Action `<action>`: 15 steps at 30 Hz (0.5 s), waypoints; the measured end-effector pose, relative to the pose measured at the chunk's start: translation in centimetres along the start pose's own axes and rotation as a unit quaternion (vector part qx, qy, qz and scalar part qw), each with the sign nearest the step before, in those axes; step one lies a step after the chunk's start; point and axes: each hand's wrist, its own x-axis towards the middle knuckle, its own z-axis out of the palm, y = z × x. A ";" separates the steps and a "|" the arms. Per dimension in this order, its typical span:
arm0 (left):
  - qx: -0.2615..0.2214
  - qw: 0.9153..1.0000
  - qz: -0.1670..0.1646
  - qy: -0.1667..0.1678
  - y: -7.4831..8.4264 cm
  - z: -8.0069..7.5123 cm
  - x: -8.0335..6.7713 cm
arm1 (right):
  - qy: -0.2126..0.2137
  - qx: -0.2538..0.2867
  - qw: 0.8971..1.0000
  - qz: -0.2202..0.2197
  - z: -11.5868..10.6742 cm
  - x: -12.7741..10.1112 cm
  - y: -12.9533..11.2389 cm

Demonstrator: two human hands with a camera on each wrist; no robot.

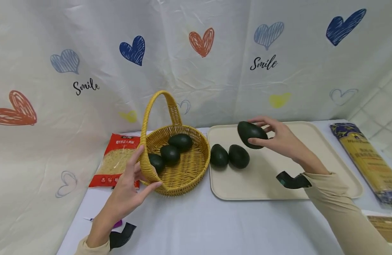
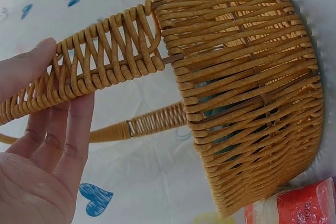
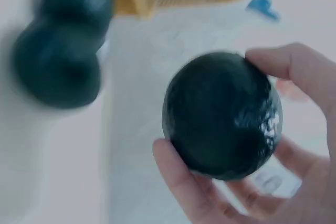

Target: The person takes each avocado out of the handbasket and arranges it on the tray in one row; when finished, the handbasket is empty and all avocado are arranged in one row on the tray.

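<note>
A yellow wicker basket (image 1: 189,173) with a tall handle stands left of centre, several dark green avocados (image 1: 180,142) inside it. My left hand (image 1: 127,189) holds the near side of its handle; the left wrist view shows thumb and fingers on either side of the woven handle (image 2: 105,56). Above the beige tray (image 1: 272,184), my right hand (image 1: 280,140) grips another avocado (image 1: 251,134) between thumb and fingers, clear of the tray surface. In the right wrist view this avocado (image 3: 220,116) looks round and glossy. Two avocados (image 1: 238,156) lie side by side at the tray's left end.
A red pasta bag (image 1: 114,156) lies behind the basket's left side. To the right of the tray is a long yellow and purple noodle pack (image 1: 368,159). A white curtain (image 1: 170,71) printed with hearts hangs at the back. A small purple item (image 1: 117,224) sits by the left wrist.
</note>
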 end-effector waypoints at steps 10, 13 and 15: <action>0.004 1.000 -0.009 0.001 0.0 0.0 -0.1 | -0.024 -0.003 0.995 0.101 1.2 -0.9 6.7; 0.000 1.000 -0.009 0.000 0.0 0.0 -0.1 | -0.042 0.008 0.993 0.113 2.2 -1.0 7.0; -0.003 1.000 -0.005 0.000 0.0 0.1 -0.1 | -0.056 0.017 0.991 0.123 2.6 -1.1 6.7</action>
